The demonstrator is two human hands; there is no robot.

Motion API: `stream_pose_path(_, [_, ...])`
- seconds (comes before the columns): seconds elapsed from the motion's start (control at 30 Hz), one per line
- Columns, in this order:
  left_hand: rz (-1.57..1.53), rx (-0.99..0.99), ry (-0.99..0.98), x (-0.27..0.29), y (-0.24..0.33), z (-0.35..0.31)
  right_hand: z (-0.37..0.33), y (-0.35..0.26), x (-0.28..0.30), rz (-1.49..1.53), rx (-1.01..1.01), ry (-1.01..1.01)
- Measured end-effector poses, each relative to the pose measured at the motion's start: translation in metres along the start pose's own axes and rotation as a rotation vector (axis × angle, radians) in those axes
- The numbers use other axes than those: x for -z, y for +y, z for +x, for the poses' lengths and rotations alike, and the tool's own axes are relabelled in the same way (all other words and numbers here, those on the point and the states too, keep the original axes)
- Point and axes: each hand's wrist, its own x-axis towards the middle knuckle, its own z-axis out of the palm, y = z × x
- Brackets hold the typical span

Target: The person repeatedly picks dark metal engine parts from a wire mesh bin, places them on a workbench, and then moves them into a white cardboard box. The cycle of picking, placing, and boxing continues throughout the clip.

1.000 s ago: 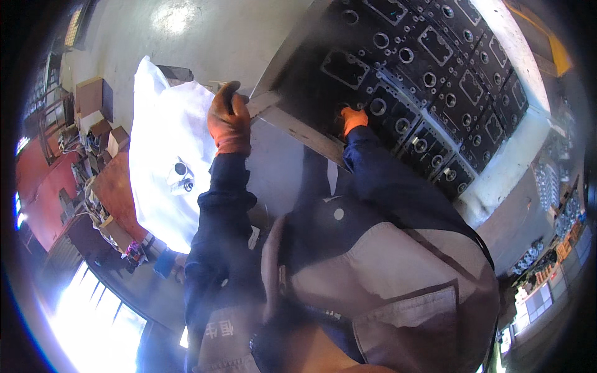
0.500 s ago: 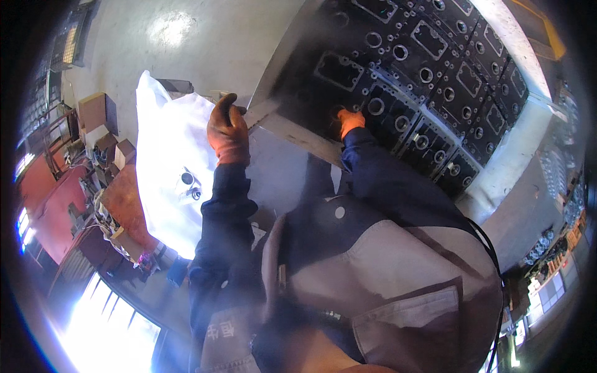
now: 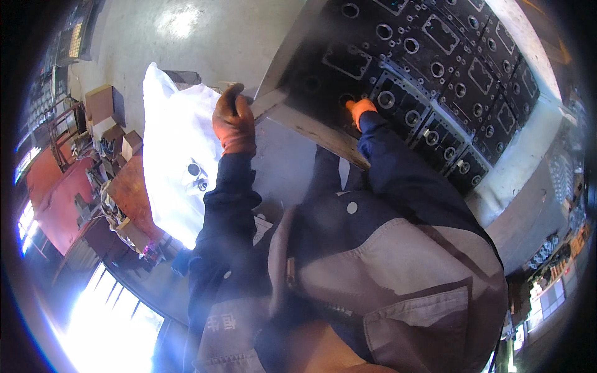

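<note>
Black plate (image 3: 429, 68) with round holes fills twelve to two o'clock; my right hand (image 3: 359, 109) has crept to a hole, grip hidden; my left hand (image 3: 234, 122) stays clamped on the bench corner (image 3: 268, 103).

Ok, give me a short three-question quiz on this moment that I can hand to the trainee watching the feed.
1. True or false: both hands wear orange gloves.
2. Which hand rests on the corner edge of the grey metal bench? A) left hand B) right hand C) neither
3. Fill in: the right hand's fingertips press on the black ____ plate full of round holes.

Key:
1. True: the left hand and the right hand are both in orange gloves.
2. A: the left hand sits on the edge of the bench, beside the white plastic sheet.
3. Metal: the black plate has round and rectangular openings.
</note>
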Motion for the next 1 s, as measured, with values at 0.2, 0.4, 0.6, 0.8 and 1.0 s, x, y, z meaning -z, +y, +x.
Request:
stream_pose_path(0.2, [0.04, -0.004, -0.006, 0.002, -0.002, -0.001, 0.022, 0.008, -0.009, -0.263, 0.047, -0.103])
stream_pose_path(0.4, [-0.02, 0.03, -0.008, 0.0, 0.002, 0.001, 0.031, 0.028, -0.059, -0.243, 0.134, 0.102])
stream_pose_path(0.6, [-0.037, 0.015, -0.014, 0.001, -0.001, -0.001, 0.074, 0.054, -0.089, -0.149, -0.088, -0.117])
stream_pose_path(0.8, [-0.05, 0.02, 0.01, -0.001, -0.004, 0.001, 0.039, 0.027, -0.047, 0.593, -0.454, -0.232])
stream_pose_path(1.0, [0.048, 0.011, -0.006, 0.001, 0.0, 0.002, -0.012, 0.003, 0.016, -0.097, 0.088, -0.096])
